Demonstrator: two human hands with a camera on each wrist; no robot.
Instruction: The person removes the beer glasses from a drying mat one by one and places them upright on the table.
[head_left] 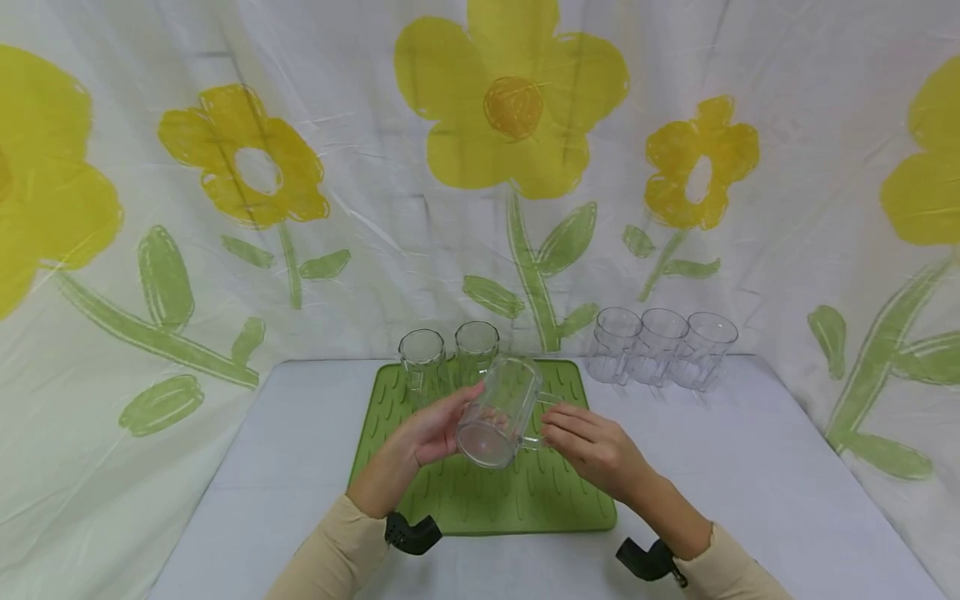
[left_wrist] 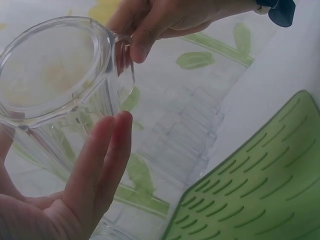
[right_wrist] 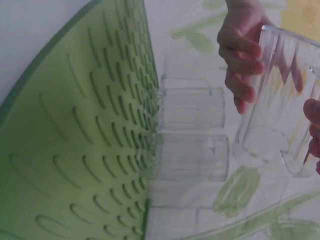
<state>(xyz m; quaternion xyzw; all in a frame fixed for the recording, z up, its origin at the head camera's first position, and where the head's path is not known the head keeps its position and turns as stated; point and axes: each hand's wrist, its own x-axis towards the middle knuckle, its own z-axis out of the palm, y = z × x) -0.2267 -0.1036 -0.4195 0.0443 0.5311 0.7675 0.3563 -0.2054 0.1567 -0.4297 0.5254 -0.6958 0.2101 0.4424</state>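
Note:
A clear glass mug is held tilted above the green mat, its base toward me and its mouth away. My left hand grips the mug's body from the left. On the other side, my right hand holds the handle between thumb and fingers. The left wrist view has the mug's round base close up, with the right thumb at the handle. Two more clear mugs stand at the mat's back left, partly behind the left hand and the held mug.
Three clear mugs stand in a row on the white table at the back right, beyond the mat. A white curtain with painted yellow flowers hangs behind the table and along its sides.

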